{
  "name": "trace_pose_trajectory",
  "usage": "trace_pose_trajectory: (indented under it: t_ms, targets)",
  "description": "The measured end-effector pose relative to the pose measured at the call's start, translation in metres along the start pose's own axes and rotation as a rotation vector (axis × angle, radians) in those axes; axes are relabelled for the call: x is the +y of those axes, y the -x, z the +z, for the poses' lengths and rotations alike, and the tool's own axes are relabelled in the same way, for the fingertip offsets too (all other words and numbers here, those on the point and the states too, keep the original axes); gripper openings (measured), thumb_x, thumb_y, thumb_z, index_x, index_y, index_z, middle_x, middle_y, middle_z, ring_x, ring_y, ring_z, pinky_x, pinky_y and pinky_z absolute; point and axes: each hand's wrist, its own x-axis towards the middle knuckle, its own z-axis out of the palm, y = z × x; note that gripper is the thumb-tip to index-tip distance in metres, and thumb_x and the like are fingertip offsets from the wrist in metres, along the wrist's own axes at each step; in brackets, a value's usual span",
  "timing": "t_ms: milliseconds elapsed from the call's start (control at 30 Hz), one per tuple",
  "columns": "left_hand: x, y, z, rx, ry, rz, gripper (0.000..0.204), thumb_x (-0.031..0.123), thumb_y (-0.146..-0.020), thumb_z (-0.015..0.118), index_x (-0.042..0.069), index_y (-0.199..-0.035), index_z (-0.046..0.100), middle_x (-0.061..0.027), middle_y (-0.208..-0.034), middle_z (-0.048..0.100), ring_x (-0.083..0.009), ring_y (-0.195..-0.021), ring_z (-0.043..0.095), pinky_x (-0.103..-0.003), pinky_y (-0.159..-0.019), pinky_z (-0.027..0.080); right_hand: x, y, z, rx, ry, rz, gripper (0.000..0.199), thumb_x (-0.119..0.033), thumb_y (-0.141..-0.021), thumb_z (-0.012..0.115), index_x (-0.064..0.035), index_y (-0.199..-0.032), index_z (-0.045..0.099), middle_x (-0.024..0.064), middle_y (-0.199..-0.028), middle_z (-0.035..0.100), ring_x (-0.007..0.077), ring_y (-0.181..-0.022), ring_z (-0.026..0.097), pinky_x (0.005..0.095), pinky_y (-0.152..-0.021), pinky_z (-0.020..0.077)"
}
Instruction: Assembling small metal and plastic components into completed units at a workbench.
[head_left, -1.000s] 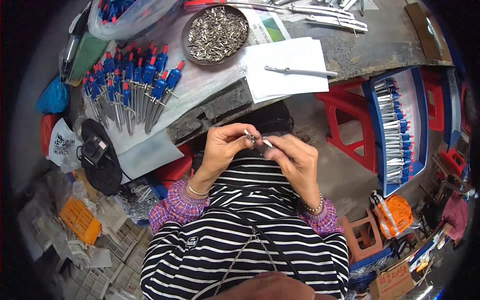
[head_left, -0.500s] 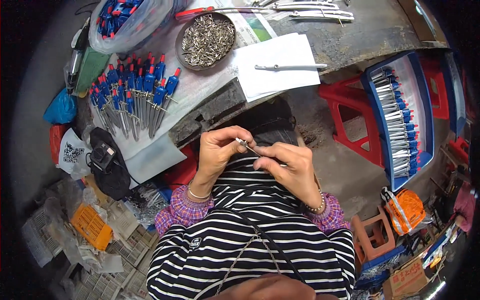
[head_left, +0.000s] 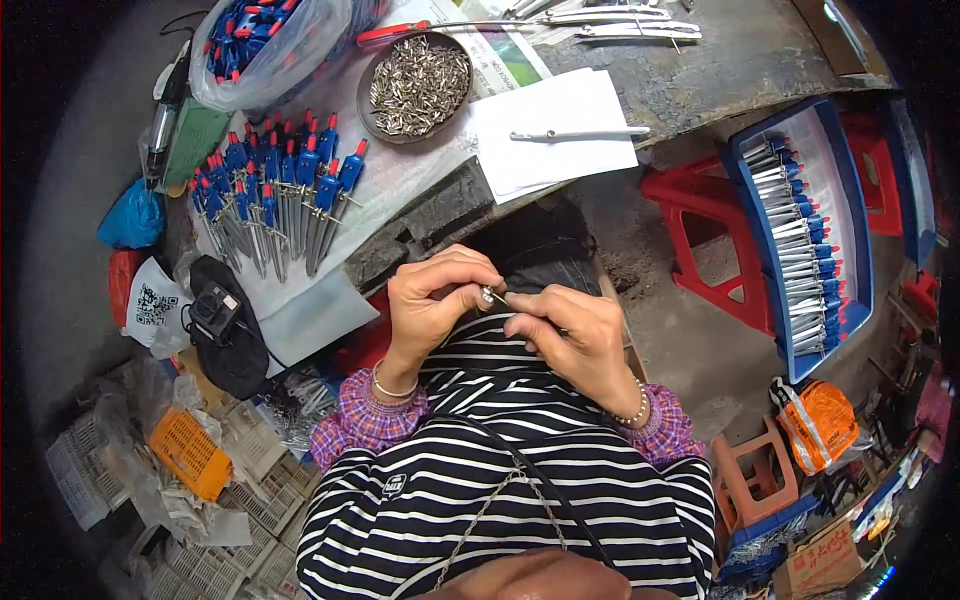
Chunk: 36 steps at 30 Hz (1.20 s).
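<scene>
In front of my lap, my left hand pinches a small silvery metal part between thumb and fingertips. My right hand is closed in a pinch at a thin metal rod that meets this part; most of the rod is hidden by the fingers. On white paper sheets at the bench edge lies a slim silvery metal leg with a round joint. Beside the paper stands a dark round bowl heaped with small metal pins.
Blue-headed, red-tipped metal tools lie bunched on the bench's left, below a clear bag of blue parts. A red-handled tool and metal legs lie farther back. Right: a blue tray of similar tools by a red stool.
Both hands stay together in a pinch, shifted slightly. The small metal part has turned a little between my left fingertips. The whole view has shifted slightly.
</scene>
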Motion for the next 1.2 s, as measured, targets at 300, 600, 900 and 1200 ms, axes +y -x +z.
trace_pose_trajectory:
  t_ms: [300,600,900,1200]
  targets:
    - [0.002,0.000,-0.001,0.003,0.021,0.023,0.012,-0.004,-0.070,0.068,-0.005,-0.082,0.066,-0.0123,-0.076,0.065,-0.0214,-0.073,0.062,-0.029,-0.065,0.049,-0.004,0.001,0.003,0.024,-0.027,0.043,0.015,-0.004,-0.074,0.070,0.0007,-0.087,0.065,0.0084,-0.063,0.058,0.0164,-0.048,0.056,0.0281,-0.043,0.0418]
    - [0.014,-0.007,-0.007,-0.089,-0.343,0.250,0.019,-0.007,-0.063,0.068,-0.003,-0.082,0.067,-0.0107,-0.074,0.065,-0.0234,-0.074,0.062,-0.031,-0.066,0.049,-0.004,0.001,0.003,0.007,0.216,-0.187,0.022,0.001,-0.071,0.069,0.0024,-0.093,0.063,0.0092,-0.065,0.056,0.0190,-0.052,0.055,0.0287,-0.046,0.0417]
    - [0.001,0.009,0.005,0.020,-0.001,-0.188,0.012,-0.010,-0.073,0.064,-0.007,-0.084,0.065,-0.0129,-0.084,0.065,-0.0145,-0.074,0.061,-0.023,-0.063,0.048,0.005,-0.004,0.001,-0.149,0.534,-0.378,0.027,0.002,-0.070,0.066,0.0049,-0.097,0.060,0.0077,-0.065,0.049,0.0198,-0.053,0.054,0.0302,-0.046,0.0421]
    - [0.003,0.005,0.009,0.039,0.102,-0.415,0.015,-0.006,-0.077,0.064,-0.006,-0.092,0.065,-0.0110,-0.086,0.065,-0.0103,-0.076,0.061,-0.020,-0.064,0.048,0.021,-0.015,-0.010,-0.082,-0.032,0.040,0.012,0.002,-0.071,0.068,0.0014,-0.084,0.066,0.0090,-0.066,0.060,0.0166,-0.054,0.056,0.0264,-0.047,0.0401]
